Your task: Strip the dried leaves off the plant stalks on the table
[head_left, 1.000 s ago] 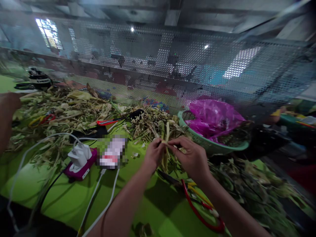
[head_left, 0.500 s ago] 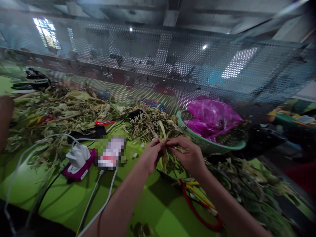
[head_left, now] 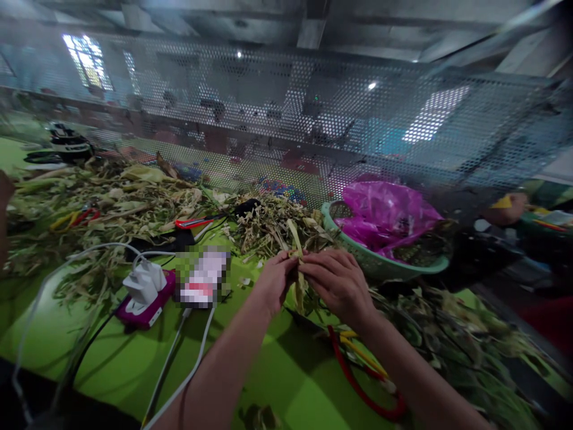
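Near the centre of the frame, a narrow leaf strip (head_left: 293, 235) is showing pale yellow-green, looking flat and ribbon-like, its upper end poking above the fingers and leaning slightly to the upper left. Paler, ragged lengths of leaf are hanging just below the fingers. The left hand (head_left: 274, 282) is pinching the strip, its grip closing around it between thumb and bent fingers. The right hand (head_left: 339, 283) is laying its fingertips against the same strip from the right; its thumb is hiding beneath, so I cannot tell whether that grip is clasping it or only touching. Both hands are working above a green counter (head_left: 286, 376). A heap of withered stalks (head_left: 273, 221) is lying just beyond them. Scissors with a red handle (head_left: 341, 367) are resting below the right hand, yellow handles showing beside it. Right of centre, a green colander (head_left: 394, 272) is holding a purple plastic bag (head_left: 389, 215). Left of the hands, a blurred-out phone (head_left: 206, 278) is lying near a magenta power strip (head_left: 156, 313).
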